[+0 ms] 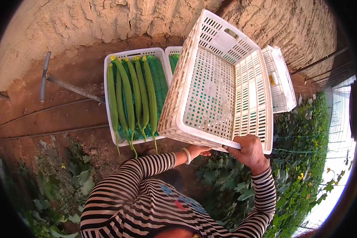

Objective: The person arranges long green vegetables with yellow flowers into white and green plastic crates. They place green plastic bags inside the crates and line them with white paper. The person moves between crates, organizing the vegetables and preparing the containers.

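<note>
My right hand [250,151] grips the near rim of a white slotted plastic crate [209,86], its thumb lying along the edge. The crate is tilted, its open side facing me, with only its perforated floor and walls showing inside. My left hand [197,151], with a pale bangle at the wrist, is under the crate's lower edge. Its fingers are partly hidden, and whether they bear on the crate is unclear. Left of the crate, several long green luffa gourds [138,89] with yellow blossoms lie on green film in a second white crate [134,51].
Behind the tilted crate, another white crate [174,50] partly shows green produce. More white crates [281,80] stand at right. A cracked earthen wall [107,20] rises beyond. A T-shaped pipe [71,86] and thin lines cross the soil at left; leafy vines [297,166] grow at right.
</note>
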